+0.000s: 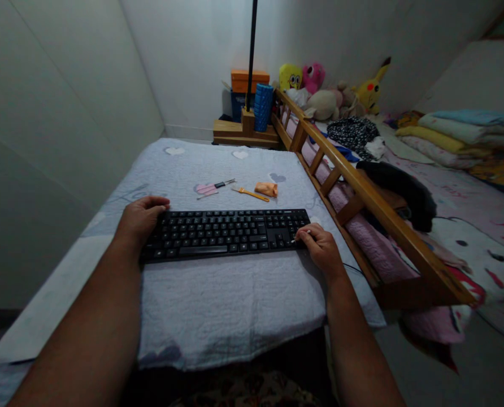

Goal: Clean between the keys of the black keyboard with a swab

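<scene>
A black keyboard point(218, 233) lies across the cloth-covered table in front of me. My left hand point(144, 217) holds the keyboard's left end, its fingers at the far left corner and the thumb near the keys. Over the number pad, my right hand point(320, 243) pinches a thin stick with a white tip, which looks like a cotton swab point(294, 241); its tip is at the keys. Behind the keyboard lie a small yellow brush point(252, 194), an orange packet point(266, 189) and a slim tool with a dark and silver end point(220, 185). A thin pale stick point(207, 195) rests beside that tool.
A wooden bed rail point(345, 169) runs along the table's right side. Beyond it are plush toys, clothes and folded bedding point(459, 133). A black pole point(252, 56), a blue foam roller point(263, 107) and an orange box point(250, 80) stand at the back wall.
</scene>
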The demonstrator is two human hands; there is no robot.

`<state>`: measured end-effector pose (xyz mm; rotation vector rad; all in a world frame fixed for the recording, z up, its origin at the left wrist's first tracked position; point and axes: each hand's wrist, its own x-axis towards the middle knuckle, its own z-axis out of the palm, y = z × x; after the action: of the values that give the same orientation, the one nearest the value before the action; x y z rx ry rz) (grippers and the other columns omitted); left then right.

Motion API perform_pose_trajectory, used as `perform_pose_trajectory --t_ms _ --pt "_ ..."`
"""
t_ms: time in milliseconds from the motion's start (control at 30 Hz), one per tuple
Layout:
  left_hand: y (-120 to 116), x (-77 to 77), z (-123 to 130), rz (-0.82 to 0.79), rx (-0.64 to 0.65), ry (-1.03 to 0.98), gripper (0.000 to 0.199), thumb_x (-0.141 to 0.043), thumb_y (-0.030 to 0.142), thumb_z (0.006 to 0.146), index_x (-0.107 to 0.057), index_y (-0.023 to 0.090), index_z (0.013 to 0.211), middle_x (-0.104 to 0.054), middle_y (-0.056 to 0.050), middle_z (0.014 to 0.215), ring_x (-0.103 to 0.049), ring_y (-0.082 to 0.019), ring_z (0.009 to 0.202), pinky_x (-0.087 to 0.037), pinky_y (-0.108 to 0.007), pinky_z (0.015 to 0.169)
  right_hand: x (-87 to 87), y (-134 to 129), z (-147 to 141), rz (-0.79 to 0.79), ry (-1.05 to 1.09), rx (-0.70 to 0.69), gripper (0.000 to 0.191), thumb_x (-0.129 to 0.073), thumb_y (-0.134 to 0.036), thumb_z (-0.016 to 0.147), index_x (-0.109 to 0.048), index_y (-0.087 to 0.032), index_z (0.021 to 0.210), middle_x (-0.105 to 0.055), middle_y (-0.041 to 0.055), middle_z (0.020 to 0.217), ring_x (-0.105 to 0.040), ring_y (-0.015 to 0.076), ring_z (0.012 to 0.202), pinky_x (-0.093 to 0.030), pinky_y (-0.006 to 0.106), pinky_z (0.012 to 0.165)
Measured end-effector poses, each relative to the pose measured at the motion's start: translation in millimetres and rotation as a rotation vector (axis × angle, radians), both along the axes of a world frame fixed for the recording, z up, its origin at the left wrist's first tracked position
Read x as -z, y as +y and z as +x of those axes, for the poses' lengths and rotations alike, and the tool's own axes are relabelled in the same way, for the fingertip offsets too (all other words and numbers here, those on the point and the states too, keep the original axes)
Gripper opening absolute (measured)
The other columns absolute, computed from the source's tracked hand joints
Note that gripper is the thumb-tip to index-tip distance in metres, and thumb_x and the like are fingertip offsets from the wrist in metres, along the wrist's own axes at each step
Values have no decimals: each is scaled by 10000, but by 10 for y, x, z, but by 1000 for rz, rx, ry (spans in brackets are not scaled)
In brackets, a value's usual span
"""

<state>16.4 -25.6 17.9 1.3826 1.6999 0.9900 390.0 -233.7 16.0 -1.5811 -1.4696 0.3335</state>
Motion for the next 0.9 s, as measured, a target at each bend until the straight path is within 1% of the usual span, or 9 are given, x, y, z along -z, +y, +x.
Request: perform_pose_trajectory --t_ms 233,467,667,900 --pt "-1 -9 4 5 -1 -4 198 -668 204 629 -719 187 820 -727 -39 836 -655 -238 874 -491 -377 921 2 -9 1 -31 8 -18 284 -549 -333 928 -688 -231 702 -688 51 787 -633 222 838 -472 373 806" --pt "-12 -21 10 6 -7 5 196 -672 213 627 -723 188 814 -716 -34 790 -653 -236 844 -499 -371 896 -8 2 -1 -6 -3 2 264 -556 -345 924 -703 -239 732 -702 49 794 -631 230 854 -474 384 823" --pt "9 -13 2 6 4 19 212 -674 221 627 -725 181 829 -725 -35 844 -639 -219 855 -478 -359 917 -6 -14 12 -34 7 -32 284 -546 -338 926 -686 -233 702 -684 49 776 -633 223 828 -475 375 803" --pt "-26 -42 12 2 -1 35 220 -673 231 637 -731 186 845 -721 -25 838 -642 -216 853 -477 -353 921 -15 -23 16 -44 11 -37 296 -550 -355 918 -684 -231 684 -682 49 758 -639 225 811 -480 373 789"
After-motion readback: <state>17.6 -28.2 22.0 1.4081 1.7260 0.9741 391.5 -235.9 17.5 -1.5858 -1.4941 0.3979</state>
